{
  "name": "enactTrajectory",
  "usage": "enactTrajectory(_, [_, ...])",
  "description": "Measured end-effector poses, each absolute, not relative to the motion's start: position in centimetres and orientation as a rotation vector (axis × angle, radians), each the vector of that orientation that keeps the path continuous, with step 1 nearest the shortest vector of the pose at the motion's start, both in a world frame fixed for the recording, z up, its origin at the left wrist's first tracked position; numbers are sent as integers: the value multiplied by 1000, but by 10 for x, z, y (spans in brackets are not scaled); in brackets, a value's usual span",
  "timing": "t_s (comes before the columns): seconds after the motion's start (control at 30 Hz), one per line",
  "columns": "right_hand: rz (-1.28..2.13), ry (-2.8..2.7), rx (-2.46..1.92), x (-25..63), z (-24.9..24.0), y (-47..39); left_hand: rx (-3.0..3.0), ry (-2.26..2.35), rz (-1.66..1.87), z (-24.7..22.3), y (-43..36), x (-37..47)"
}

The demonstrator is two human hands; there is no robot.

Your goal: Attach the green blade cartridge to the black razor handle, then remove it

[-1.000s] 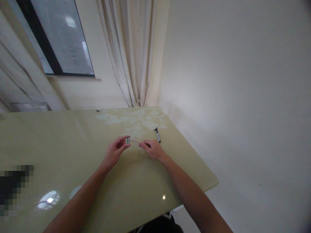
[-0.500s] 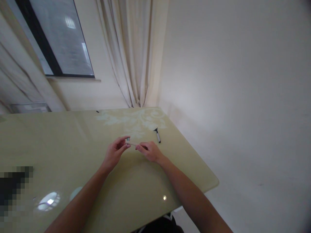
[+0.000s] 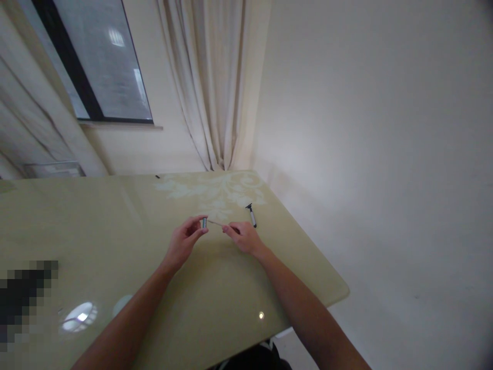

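Between the thumb and fingertips of my left hand (image 3: 187,237) is a small razor cartridge (image 3: 204,222), held upright by its two ends. It shows a dark edge and a pale greenish strip. My right hand (image 3: 242,236) is closed around a thin pale stick (image 3: 215,223) that points left at the cartridge. The stick's exact kind is too small to make out, and its other end is hidden in my fingers. Its tip is close to the cartridge; touching or apart, I cannot tell. Just beyond my right hand lies a razor (image 3: 251,216) with a grey and black handle.
The glossy pale green table (image 3: 200,303) has a white floral pattern at its far corner. A small dark piece (image 3: 157,177) lies at the far edge. The wall (image 3: 365,154) is on the right; a curtain (image 3: 215,87) hangs behind. A blurred dark patch (image 3: 23,298) is at left.
My right hand has shifted slightly right, drawing the stick's tip back from the left fingers. The razor cartridge now shows more fully in my left hand. The view has moved a little.
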State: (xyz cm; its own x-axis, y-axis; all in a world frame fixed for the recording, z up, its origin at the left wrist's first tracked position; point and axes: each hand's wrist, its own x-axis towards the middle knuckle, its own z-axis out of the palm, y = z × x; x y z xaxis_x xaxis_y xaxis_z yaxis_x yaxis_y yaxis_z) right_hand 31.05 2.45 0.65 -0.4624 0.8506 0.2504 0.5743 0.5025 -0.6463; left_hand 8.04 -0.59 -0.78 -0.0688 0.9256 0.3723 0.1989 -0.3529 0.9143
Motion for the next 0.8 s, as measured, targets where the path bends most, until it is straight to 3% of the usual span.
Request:
enactTrajectory(0.6, [795,-2206,-1024,309,6,23,1583,1227,1482,-3,-9,82])
enactTrajectory(0.8, [641,-2173,-1219,312,7,24,1584,1212,1478,-4,-9,82])
